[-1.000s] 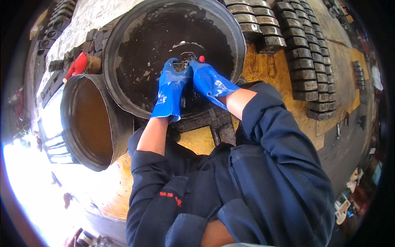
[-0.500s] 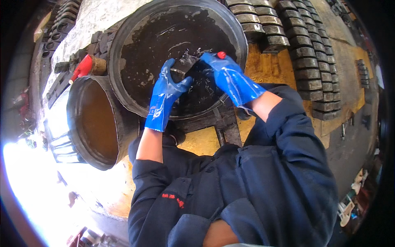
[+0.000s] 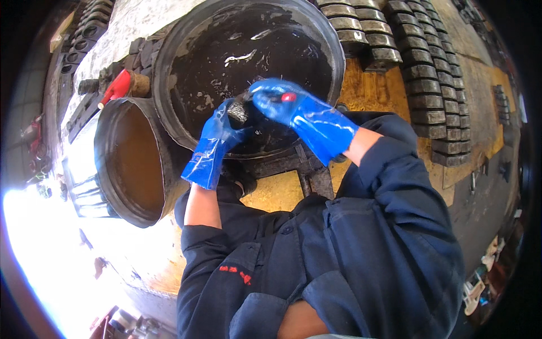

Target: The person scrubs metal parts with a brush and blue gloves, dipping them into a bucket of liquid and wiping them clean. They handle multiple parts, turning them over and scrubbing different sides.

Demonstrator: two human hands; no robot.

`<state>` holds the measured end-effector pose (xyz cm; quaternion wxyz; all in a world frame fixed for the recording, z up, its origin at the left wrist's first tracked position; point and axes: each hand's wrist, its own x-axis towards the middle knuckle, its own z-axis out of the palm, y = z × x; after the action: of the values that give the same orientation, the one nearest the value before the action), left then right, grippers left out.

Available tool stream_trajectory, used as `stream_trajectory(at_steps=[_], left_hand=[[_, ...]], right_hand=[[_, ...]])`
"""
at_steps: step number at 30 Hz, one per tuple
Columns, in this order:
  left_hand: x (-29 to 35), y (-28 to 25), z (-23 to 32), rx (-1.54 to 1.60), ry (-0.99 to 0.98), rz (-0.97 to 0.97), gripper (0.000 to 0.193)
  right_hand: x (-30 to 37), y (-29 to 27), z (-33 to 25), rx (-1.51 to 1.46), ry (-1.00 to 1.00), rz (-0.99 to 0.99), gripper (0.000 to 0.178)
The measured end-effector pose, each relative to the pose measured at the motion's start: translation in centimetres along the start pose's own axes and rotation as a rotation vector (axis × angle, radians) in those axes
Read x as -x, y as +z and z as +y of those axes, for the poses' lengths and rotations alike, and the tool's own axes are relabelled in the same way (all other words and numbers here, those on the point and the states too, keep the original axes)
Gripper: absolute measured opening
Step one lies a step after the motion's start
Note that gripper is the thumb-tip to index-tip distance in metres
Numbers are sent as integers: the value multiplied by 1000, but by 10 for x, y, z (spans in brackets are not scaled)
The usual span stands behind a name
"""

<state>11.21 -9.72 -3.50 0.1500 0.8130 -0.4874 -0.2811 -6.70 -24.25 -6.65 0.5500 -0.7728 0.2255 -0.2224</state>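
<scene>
Both my hands wear long blue rubber gloves and work over a wide round basin (image 3: 165, 85) of dark liquid. My left hand (image 3: 217, 133) is closed round a wet, shiny metal part (image 3: 237, 113), held near the basin's front side. Close beside it, my right hand (image 3: 282, 104) grips a red-handled tool (image 3: 288, 97). Only the red end of the handle shows through the fingers; the tool's working end is hidden by the glove and the part.
A tub (image 3: 132, 164) of brownish liquid stands left of the basin. A red-handled brush (image 3: 118, 87) lies above it. Several rows of stacked metal blocks (image 3: 423, 85) stand at the right. A dark stand (image 3: 307, 169) shows under the basin.
Both hands have moved slightly left, and my right hand now covers more of the tool and sits closer over the metal part. Ripples on the liquid have shifted.
</scene>
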Motion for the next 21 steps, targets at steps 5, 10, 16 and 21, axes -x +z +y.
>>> stream_trajectory(at_steps=[5, 10, 16, 21], left_hand=[[-19, 6, -9, 19, 88, -100, 93], [-15, 4, -37, -178, 21, -155, 91], [-19, 16, -66, -172, 18, -234, 101], [-25, 1, -37, -366, -25, -360, 108]], right_hand=[[-26, -34, 95, -237, 523, 216, 18], [-7, 21, 30, 49, -40, -83, 17], [4, 7, 20, 70, -138, 241, 14], [-1, -15, 36, -428, 597, 303, 24]])
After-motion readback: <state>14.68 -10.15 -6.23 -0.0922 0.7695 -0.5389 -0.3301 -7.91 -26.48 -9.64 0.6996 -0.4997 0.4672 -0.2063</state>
